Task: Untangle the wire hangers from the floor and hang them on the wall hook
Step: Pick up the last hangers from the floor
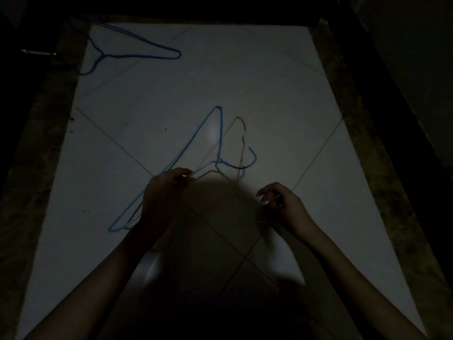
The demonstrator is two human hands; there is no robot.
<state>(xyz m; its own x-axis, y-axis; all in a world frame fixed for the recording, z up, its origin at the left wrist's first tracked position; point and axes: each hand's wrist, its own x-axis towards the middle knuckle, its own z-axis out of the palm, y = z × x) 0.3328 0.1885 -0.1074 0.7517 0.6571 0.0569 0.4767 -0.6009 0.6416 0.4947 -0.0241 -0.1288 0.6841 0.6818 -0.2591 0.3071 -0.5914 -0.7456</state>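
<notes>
A light blue wire hanger [196, 136] is lifted a little over the white tiled floor in the middle of the head view, its hook [250, 160] curling to the right. My left hand [164, 192] grips its wire near the neck. A thin dark outline beside it may be its shadow or a second wire; I cannot tell which. My right hand [279, 202] hovers to the right with fingers curled, and it is too dark to tell whether it holds anything. A darker blue hanger [137, 49] lies at the far left of the floor.
The scene is very dim. Dark mottled borders [36, 168] run along both sides of the white tiled floor [269, 82]. A black wall or door frame [196, 8] closes the far end. My shadow falls across the near tiles.
</notes>
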